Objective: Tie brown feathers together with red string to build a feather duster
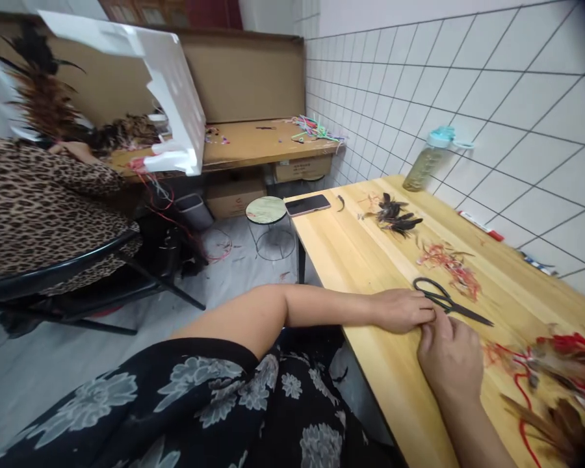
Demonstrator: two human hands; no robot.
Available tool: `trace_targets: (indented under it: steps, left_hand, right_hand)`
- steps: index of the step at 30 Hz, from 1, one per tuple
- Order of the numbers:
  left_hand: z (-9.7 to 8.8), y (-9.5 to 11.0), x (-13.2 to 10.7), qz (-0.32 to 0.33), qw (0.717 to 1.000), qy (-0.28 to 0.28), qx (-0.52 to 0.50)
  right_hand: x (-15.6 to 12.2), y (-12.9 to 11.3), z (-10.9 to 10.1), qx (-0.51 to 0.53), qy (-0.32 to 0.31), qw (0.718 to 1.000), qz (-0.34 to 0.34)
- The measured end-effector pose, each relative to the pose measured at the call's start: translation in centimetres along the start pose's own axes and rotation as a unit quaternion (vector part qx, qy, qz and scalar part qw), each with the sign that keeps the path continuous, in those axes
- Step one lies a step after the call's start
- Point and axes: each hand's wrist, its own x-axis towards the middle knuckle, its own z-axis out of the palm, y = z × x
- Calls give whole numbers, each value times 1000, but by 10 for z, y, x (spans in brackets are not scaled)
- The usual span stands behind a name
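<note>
My left hand (pixel 402 310) rests on the wooden table (pixel 361 260), fingers curled and pinched toward my right hand (pixel 449 354), which is also closed; their fingertips meet just left of the black scissors (pixel 447 300). Whatever the fingers pinch is too small to make out. The scissors lie flat on the table, touching neither hand clearly. Red thread scraps (pixel 451 265) lie beyond the scissors. Brown feathers tied with red cord (pixel 560 383) pile up to the right of my right hand.
Dark feathers (pixel 394 218), a phone (pixel 307 205) and a bottle with a teal cap (pixel 429 159) sit farther along the table by the tiled wall. A person in a leopard-print top (pixel 34 201) sits at the left beside another bench and a white foam piece (pixel 170 97). A small round stool (pixel 267 214) stands on the floor.
</note>
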Motion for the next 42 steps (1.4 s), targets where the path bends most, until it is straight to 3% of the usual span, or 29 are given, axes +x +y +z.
trace_targets:
  steps: [5, 11, 16, 24, 28, 33, 38, 42]
  left_hand:
    - [-8, 2, 3, -39, 999, -30, 16]
    - [-4, -3, 0, -74, 997, 13, 32]
    - [-8, 2, 5, -125, 992, -7, 16]
    - [-9, 2, 21, -155, 985, -59, -53]
    - [-2, -12, 17, -186, 975, -19, -119]
    - [7, -29, 7, -234, 959, 71, -143]
    - [4, -32, 2, -239, 957, 76, -148]
    - [0, -31, 2, -221, 958, 83, -161]
  right_hand:
    - [-11, 4, 10, 8, 9, 999, 49]
    - [-6, -2, 14, 42, -76, 995, 53]
    - [-3, -4, 7, 46, -116, 992, 32]
    - [13, -20, -18, 65, -227, 968, 86]
    - [19, -27, -29, 100, -267, 952, 110]
    - [18, -33, -32, 135, -255, 951, 112]
    - [17, -34, -33, 149, -247, 952, 104]
    - [20, -22, -34, 142, -256, 951, 103]
